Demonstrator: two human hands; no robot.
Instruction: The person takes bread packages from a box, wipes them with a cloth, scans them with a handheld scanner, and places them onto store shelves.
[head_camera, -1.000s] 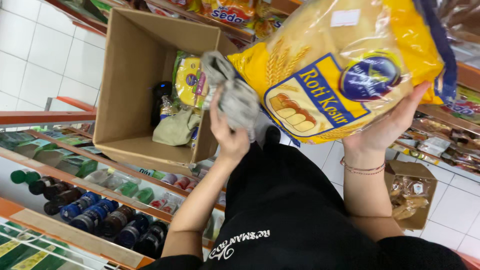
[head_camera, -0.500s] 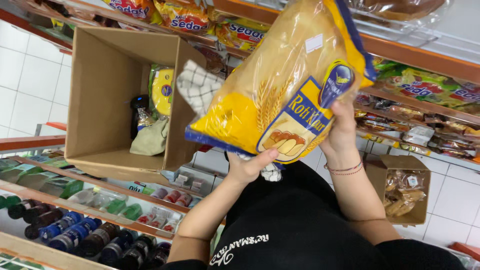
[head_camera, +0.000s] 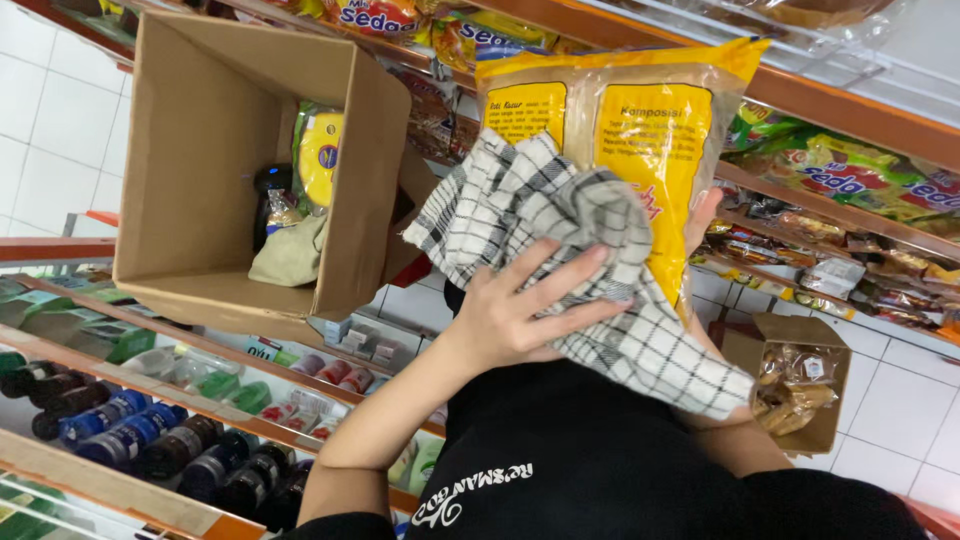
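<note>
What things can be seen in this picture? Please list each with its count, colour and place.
Bread bag: one, yellow and clear, held up at centre.
Cloth: one, white with black checks, pressed on the bread bag.
Cardboard box: one, brown, open, upper left, with a few packets inside.
Small box: one, brown, lower right, holds snack packets.
Bottles: many, dark with blue or green labels, on the lower left shelf.
Noodle packets: many, yellow, green and red, on the upper shelves.
Left hand: on the cloth.
Right hand: behind the bread bag, mostly hidden.
</note>
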